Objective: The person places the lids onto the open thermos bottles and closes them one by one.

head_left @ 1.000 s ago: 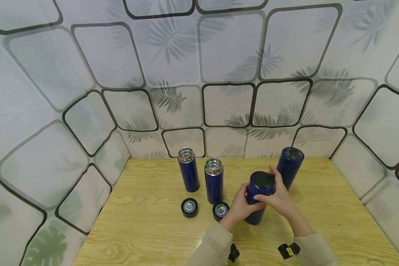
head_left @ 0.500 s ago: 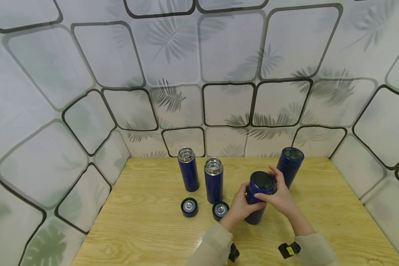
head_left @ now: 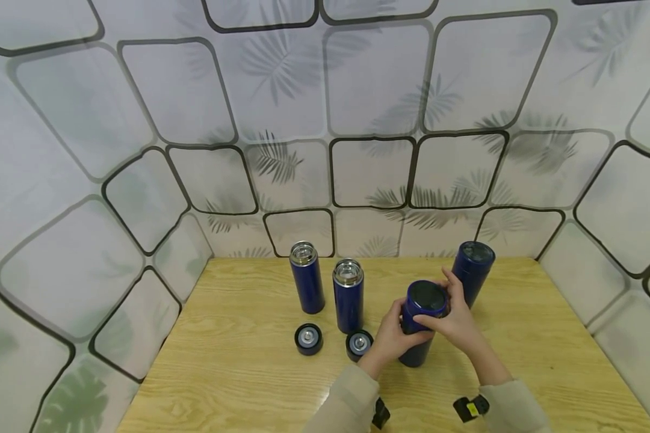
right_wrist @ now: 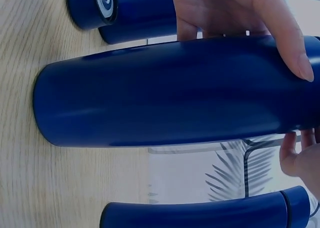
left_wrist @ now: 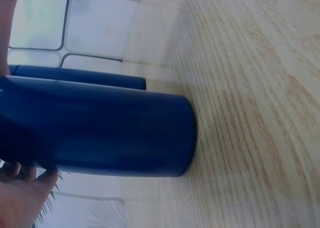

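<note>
A dark blue bottle with its black-topped lid on stands on the table between two hands. The left hand grips the bottle's body from the left, its thumb across the front, also plain in the right wrist view. Higher up, the right hand holds the lid area, thumb in front and fingers behind. In the left wrist view the bottle has its base on the wood. The right wrist view shows the left hand around the bottle.
Two uncapped blue bottles stand to the left, with a loose lid and another lid in front of them. Behind the right hand stands another capped bottle. Patterned walls enclose the wooden table.
</note>
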`<state>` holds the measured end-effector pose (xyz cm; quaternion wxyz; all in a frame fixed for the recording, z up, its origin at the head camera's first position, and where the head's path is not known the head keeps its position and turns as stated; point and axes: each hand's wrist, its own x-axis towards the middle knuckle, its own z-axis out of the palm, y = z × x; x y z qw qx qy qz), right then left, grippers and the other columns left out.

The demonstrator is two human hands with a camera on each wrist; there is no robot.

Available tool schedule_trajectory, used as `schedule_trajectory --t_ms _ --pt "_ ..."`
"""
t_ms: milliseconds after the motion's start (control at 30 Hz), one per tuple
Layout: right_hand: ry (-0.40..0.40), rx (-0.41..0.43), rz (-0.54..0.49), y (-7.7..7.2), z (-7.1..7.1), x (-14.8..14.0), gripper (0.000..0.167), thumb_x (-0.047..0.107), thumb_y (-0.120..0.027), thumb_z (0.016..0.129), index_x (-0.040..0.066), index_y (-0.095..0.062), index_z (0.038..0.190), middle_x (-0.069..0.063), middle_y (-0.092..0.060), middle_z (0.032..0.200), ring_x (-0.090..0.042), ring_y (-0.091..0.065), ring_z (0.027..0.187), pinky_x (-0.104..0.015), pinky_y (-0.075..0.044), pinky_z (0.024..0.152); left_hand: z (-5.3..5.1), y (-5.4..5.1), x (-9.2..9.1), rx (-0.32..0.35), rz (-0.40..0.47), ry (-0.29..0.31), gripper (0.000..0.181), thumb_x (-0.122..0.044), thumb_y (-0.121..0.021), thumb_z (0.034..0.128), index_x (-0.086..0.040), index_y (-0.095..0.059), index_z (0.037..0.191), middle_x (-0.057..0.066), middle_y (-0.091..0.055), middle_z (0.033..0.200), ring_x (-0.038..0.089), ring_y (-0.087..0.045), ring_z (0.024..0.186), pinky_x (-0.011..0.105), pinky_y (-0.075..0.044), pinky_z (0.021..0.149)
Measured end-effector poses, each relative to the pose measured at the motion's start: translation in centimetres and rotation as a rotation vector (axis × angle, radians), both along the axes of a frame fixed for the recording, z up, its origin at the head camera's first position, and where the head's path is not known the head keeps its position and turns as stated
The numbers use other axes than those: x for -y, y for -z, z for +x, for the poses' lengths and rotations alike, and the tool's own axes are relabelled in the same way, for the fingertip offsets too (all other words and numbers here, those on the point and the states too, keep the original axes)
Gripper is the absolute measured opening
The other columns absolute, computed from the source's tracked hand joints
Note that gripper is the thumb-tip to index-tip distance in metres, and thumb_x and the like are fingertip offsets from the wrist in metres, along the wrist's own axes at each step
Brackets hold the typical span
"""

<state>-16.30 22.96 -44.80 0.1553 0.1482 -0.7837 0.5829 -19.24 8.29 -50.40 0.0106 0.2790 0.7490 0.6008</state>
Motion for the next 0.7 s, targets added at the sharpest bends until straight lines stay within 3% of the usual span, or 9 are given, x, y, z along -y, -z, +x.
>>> schedule_trajectory --t_ms 100,267,333,400,500,567,633,700 --pt "-0.017 -0.026 -0.010 0.02 -0.12 0.07 0.094 -0.011 -0.066 0.069 0.001 -0.005 0.139 -0.013 -0.033 0.118 -0.001 -0.037 0.102 -0.010 -0.029 0.082 -0.01 0.02 0.06 -0.015 0.008 0.009 0.059 -0.022 -0.071 0.0757 -0.014 -0.040 0.125 -0.001 -0.050 0.117 0.008 -0.050 0.100 0.026 -0.042 0.079" --pt "-0.269 -0.227 -0.185 0.23 -0.40 -0.11 0.086 -0.024 -0.052 0.070 -0.007 -0.002 0.137 -0.009 -0.039 0.128 -0.012 -0.039 0.114 -0.018 -0.030 0.091 0.08 -0.22 0.18 0.019 -0.001 0.010 0.059 -0.023 -0.071 0.0758 -0.015 -0.040 0.125 -0.003 -0.049 0.116 0.007 -0.049 0.100 0.026 -0.042 0.079" --pt "-0.296 -0.244 -0.192 0.26 -0.39 -0.20 0.087 -0.025 -0.052 0.070 -0.005 -0.001 0.138 -0.009 -0.041 0.129 -0.014 -0.041 0.115 -0.019 -0.031 0.091 0.10 -0.35 0.22 0.031 -0.009 0.007 0.060 -0.024 -0.071 0.0757 -0.016 -0.039 0.125 -0.004 -0.049 0.116 0.006 -0.048 0.100 0.026 -0.042 0.080" --pt "-0.236 -0.204 -0.159 0.16 -0.32 -0.20 0.091 -0.023 -0.056 0.069 -0.001 -0.002 0.139 -0.013 -0.043 0.126 -0.014 -0.043 0.112 -0.018 -0.032 0.090 0.07 -0.40 0.25 0.031 -0.013 0.007 0.060 -0.025 -0.070 0.0760 -0.015 -0.039 0.126 -0.004 -0.049 0.116 0.006 -0.048 0.101 0.026 -0.041 0.080" --pt "-0.057 -0.071 -0.033 -0.07 -0.15 -0.05 0.098 -0.014 -0.067 0.068 0.005 -0.005 0.140 -0.016 -0.040 0.120 -0.008 -0.044 0.104 -0.014 -0.033 0.084 0.00 -0.38 0.23 0.007 -0.008 0.007 0.060 -0.024 -0.071 0.0759 -0.014 -0.039 0.126 -0.003 -0.049 0.117 0.007 -0.048 0.101 0.026 -0.042 0.080" --pt "0.020 0.013 0.044 -0.21 -0.12 0.07 0.100 -0.006 -0.073 0.067 0.006 -0.005 0.140 -0.017 -0.036 0.118 -0.007 -0.041 0.101 -0.013 -0.033 0.082 -0.05 -0.26 0.19 -0.007 -0.002 0.008 0.059 -0.023 -0.071 0.0759 -0.014 -0.040 0.125 -0.003 -0.049 0.117 0.007 -0.049 0.101 0.025 -0.042 0.080" --pt "0.050 0.057 0.092 -0.22 -0.09 0.11 0.102 -0.001 -0.075 0.067 0.006 -0.005 0.140 -0.016 -0.034 0.120 -0.005 -0.038 0.103 -0.012 -0.031 0.081 -0.08 -0.10 0.14 -0.014 0.001 0.012 0.059 -0.023 -0.071 0.0759 -0.014 -0.040 0.125 -0.003 -0.050 0.117 0.007 -0.049 0.100 0.025 -0.042 0.079" --pt "0.022 0.044 0.078 -0.10 -0.13 0.05 0.100 -0.003 -0.073 0.067 0.003 -0.005 0.140 -0.020 -0.032 0.123 -0.006 -0.036 0.106 -0.012 -0.030 0.082 -0.09 0.00 0.11 -0.011 0.004 0.015 0.059 -0.022 -0.071 0.0758 -0.014 -0.040 0.125 -0.003 -0.050 0.117 0.006 -0.049 0.099 0.025 -0.042 0.079"
